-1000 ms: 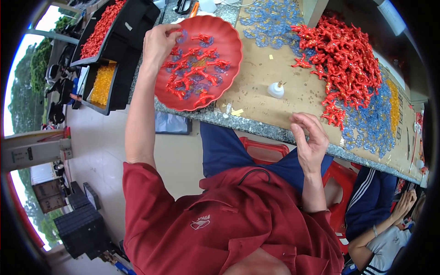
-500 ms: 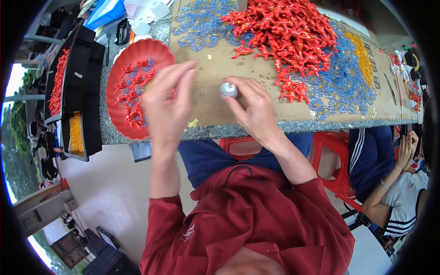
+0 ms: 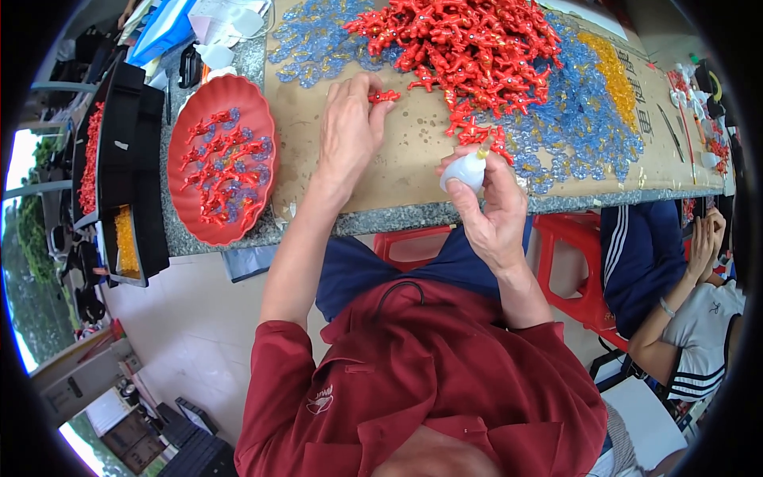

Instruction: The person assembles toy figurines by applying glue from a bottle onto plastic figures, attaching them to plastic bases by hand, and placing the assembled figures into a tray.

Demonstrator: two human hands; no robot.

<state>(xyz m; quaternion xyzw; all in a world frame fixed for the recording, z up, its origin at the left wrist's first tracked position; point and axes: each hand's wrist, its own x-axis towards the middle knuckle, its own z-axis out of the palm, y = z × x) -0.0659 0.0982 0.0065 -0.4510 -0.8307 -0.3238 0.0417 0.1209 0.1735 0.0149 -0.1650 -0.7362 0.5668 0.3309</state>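
In my right hand [image 3: 497, 211] is a small white squeeze bottle [image 3: 465, 172] with a narrow yellowish tip, tilted up and to the right. My left hand [image 3: 347, 123] is over the brown board, its thumb and fingers closed on a small red figurine [image 3: 385, 96]. Beyond my hands rises a large pile of red figurines [image 3: 477, 56]. Clear blue pieces [image 3: 572, 151] spread around the pile. On the left stands a scalloped red tray [image 3: 269, 171], holding red figurines with blue pieces among them.
Black bins [image 3: 131, 159] at the far left hold red and amber pieces. Amber pieces [image 3: 608, 71] lie at the right of the board [image 3: 413, 167]. A thin dark tool [image 3: 674, 139] lies further right. Another person's hands [image 3: 707, 242] are at the right edge, beside a red stool [image 3: 568, 270].
My left hand has moved from beside the red tray to the board and now grips a red figurine. My right hand has shifted right with the bottle, whose tip now points up.
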